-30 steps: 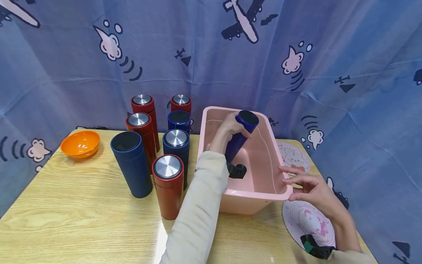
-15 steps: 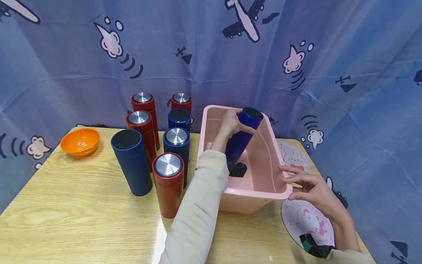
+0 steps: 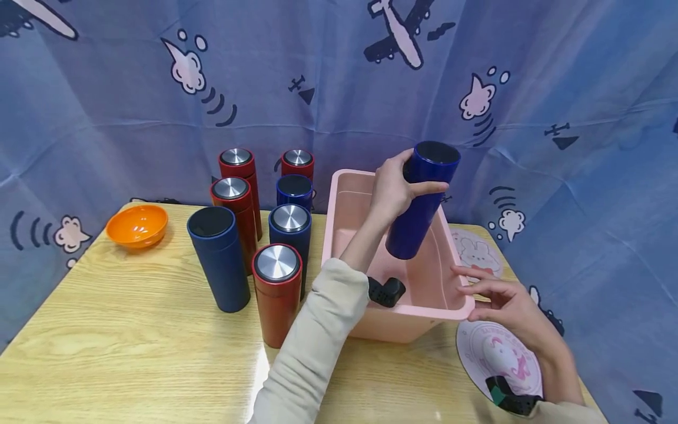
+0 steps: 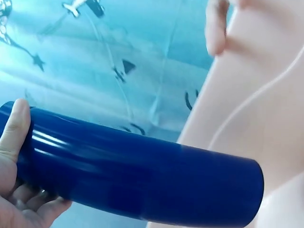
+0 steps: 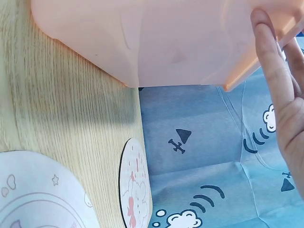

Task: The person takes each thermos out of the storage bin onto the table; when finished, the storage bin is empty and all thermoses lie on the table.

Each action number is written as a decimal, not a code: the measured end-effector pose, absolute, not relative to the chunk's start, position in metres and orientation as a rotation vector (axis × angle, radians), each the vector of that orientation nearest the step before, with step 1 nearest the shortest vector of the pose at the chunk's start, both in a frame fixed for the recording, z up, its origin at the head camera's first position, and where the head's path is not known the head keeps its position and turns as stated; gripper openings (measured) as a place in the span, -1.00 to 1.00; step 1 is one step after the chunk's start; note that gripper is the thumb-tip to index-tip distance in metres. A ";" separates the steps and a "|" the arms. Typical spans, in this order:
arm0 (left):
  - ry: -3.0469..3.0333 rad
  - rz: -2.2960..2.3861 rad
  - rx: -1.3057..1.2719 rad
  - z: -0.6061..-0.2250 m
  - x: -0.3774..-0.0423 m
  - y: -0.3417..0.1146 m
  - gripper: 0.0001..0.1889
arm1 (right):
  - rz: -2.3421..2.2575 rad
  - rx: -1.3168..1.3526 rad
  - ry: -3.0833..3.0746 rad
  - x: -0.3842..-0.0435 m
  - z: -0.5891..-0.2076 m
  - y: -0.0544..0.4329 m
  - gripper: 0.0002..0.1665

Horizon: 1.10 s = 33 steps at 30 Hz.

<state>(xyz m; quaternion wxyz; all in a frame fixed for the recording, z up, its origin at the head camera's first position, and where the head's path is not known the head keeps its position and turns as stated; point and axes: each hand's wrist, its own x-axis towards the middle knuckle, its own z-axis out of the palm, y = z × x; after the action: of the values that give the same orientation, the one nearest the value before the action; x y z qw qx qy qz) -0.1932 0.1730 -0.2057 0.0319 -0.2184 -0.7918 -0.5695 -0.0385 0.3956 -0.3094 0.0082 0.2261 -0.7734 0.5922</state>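
My left hand grips a glossy blue vacuum flask near its dark top, thumb on one side and fingers on the other. The flask tilts over the pink plastic tub, its lower end above the tub's floor. In the left wrist view the same blue flask lies across the picture with the tub's wall beyond. At the tub's near right corner my right hand pinches the rim. The right wrist view has the thumb of the right hand against the tub's outer wall.
Left of the tub stand several red and blue flasks, including a red one nearest and a matte blue one. An orange bowl sits at the far left. A round unicorn mat and a rabbit mat lie at the right.
My left hand has raised the blue flask up and to the right, from deep inside the tub to higher above its floor. My right hand has kept its hold on the rim.
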 end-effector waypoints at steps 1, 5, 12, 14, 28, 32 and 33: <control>-2.422 -1.768 -0.683 -0.204 -0.191 0.171 -0.20 | 1.848 0.709 -2.416 -0.039 -0.310 0.395 -0.52; -2.336 -1.882 -0.767 -0.199 -0.180 0.164 -0.27 | 1.847 0.724 -2.406 -0.039 -0.310 0.396 -0.52; -2.203 -1.879 -0.964 -0.186 -0.155 0.145 -0.38 | 1.843 0.754 -2.379 -0.039 -0.311 0.396 -0.51; -2.158 -1.891 -0.959 -0.184 -0.147 0.140 -0.37 | 1.826 0.745 -2.384 -0.039 -0.312 0.396 -0.51; -2.127 -2.162 -1.028 -0.177 -0.114 0.101 -0.31 | 1.852 0.774 -2.365 -0.041 -0.313 0.397 -0.50; -2.058 -2.285 -1.038 -0.176 -0.111 0.088 -0.36 | 1.859 0.781 -2.360 -0.042 -0.313 0.397 -0.50; -2.045 -2.292 -1.053 -0.175 -0.110 0.085 -0.37 | 1.854 0.782 -2.362 -0.042 -0.313 0.397 -0.50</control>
<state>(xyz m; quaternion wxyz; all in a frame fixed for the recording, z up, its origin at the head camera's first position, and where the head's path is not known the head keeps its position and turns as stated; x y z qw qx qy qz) -0.1101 0.0852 -0.1755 -0.0527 -0.3240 -0.6289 -0.7048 -0.0424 0.3967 -0.3131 0.0191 0.2520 -0.7611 0.5974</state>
